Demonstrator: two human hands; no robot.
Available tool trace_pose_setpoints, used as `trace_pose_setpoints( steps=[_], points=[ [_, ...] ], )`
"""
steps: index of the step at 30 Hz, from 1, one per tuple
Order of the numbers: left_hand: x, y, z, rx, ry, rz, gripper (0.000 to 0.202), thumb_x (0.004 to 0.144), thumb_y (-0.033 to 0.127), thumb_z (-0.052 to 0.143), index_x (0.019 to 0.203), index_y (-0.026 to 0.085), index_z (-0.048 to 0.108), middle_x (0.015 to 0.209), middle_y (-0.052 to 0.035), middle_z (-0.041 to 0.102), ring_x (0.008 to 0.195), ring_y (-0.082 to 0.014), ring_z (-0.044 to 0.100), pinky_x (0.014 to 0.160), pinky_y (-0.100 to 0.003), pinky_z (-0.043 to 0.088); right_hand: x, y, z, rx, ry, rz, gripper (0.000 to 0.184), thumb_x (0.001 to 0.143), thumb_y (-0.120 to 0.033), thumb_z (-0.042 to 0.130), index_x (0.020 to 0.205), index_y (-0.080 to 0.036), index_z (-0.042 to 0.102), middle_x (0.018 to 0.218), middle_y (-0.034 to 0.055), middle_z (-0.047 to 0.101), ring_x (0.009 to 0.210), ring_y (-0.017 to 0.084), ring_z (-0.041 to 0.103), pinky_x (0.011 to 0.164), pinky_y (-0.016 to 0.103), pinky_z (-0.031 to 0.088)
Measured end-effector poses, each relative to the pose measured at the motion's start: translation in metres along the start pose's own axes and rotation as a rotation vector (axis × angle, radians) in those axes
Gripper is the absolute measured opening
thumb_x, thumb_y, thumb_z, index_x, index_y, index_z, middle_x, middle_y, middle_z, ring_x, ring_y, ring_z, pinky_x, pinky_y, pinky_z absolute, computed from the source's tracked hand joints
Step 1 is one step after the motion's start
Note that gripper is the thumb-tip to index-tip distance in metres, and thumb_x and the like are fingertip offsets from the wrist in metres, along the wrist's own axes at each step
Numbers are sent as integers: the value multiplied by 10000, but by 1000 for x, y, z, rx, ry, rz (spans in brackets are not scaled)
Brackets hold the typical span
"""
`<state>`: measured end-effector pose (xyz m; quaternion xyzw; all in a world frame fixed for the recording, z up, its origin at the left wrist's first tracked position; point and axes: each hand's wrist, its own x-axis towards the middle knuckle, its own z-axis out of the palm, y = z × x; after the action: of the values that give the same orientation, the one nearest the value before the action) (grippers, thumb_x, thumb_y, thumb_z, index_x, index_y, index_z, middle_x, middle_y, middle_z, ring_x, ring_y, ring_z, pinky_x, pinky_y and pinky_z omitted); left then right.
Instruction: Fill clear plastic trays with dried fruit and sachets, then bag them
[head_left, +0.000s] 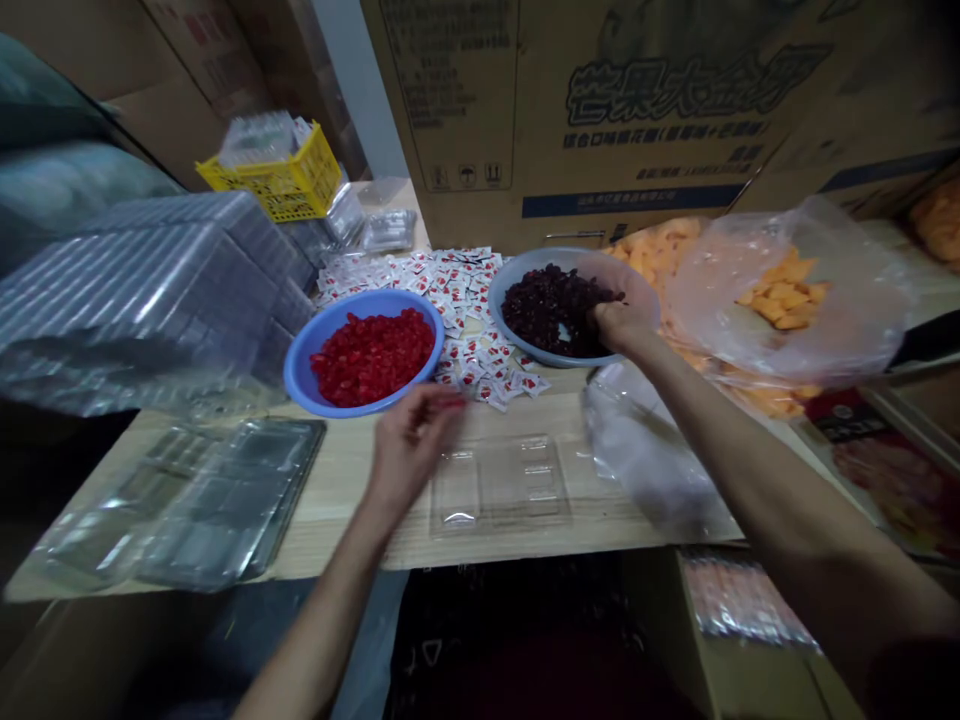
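Observation:
My left hand point(411, 440) hovers over the wooden board point(352, 500), just in front of a blue bowl point(300, 365) of red candied pieces point(373, 355). Its fingers are curled and motion-blurred, with a hint of red at the fingertips. My right hand point(616, 325) reaches into a grey-blue bowl point(501, 290) of dark dried berries point(551, 300), fingers buried in the fruit. A clear compartment tray point(499, 485) lies flat on the board between my arms. Small red-and-white sachets point(457, 290) are scattered between the two bowls.
Stacks of clear plastic trays point(150, 290) stand at the left, with more loose ones point(202, 500) on the board. A yellow basket point(277, 180) sits behind. A clear bag of orange dried fruit point(780, 290) lies at right, below large cardboard boxes point(600, 110).

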<state>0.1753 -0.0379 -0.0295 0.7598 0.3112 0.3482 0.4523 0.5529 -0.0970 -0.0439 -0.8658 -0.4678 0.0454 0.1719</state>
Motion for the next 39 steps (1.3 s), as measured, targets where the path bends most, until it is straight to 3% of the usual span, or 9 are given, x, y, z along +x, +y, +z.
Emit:
trace_pose_setpoints(
  steps=[5,9,12,16,20,24,29,32,39],
  points=[
    [-27,-7,79,197,-365,102,113,933,309,588,905,245,676,876,-46,689,844,-213,606,805,-378,486,1,8,-12,30,8,-6,162,855,-46,596,950,-39,726,970,117,714,940,193,644,886,299,478],
    [-29,-18,97,310,-346,267,133,922,301,613,872,238,719,947,-89,666,993,-259,554,893,-446,467,-47,-11,-26,336,177,-107,196,896,-130,605,1053,-63,702,970,84,696,871,154,631,796,257,479],
    [-30,-13,86,305,-248,298,137,927,282,609,988,245,727,1024,-101,656,1043,-256,536,910,-447,468,-114,-38,-20,595,135,-251,137,894,-182,654,1022,-146,688,863,24,681,765,148,611,701,252,464],
    [-30,5,60,289,-88,275,160,949,217,564,1049,235,689,1044,-80,667,1046,-223,563,927,-412,473,-179,-66,19,558,-45,-420,73,912,-137,636,887,-182,687,871,43,683,841,187,622,755,299,471],
    [-7,16,18,420,154,297,152,945,245,566,1053,229,672,1065,-63,692,1058,-214,599,988,-402,448,-192,-75,53,336,-56,-544,114,930,-128,614,896,-180,710,895,83,680,898,237,607,820,374,463],
    [53,-2,-44,707,223,135,218,910,323,559,1042,198,678,1099,-85,707,1075,-251,610,1014,-410,431,-193,-72,46,396,-5,-554,162,965,-183,574,1008,-173,729,991,114,647,942,237,601,831,370,490],
    [116,-47,-77,879,-328,-376,186,683,365,719,753,192,709,761,-60,730,778,-256,673,720,-312,510,-160,-44,-6,449,197,-452,212,989,-228,520,1037,-167,717,1003,105,665,949,222,623,842,344,506],
    [121,-58,-71,861,-362,-351,153,690,348,684,691,197,700,716,-56,723,738,-248,678,671,-298,501,-105,-16,-28,263,260,-286,186,944,-233,570,1003,-157,730,948,95,709,884,232,647,804,342,506],
    [116,-64,-70,902,-343,-375,213,689,425,672,678,214,701,674,-55,700,735,-273,670,661,-331,479,8,3,-11,-260,-146,-118,246,799,-38,586,937,-140,762,999,125,751,972,263,670,894,331,479]
  ],
)
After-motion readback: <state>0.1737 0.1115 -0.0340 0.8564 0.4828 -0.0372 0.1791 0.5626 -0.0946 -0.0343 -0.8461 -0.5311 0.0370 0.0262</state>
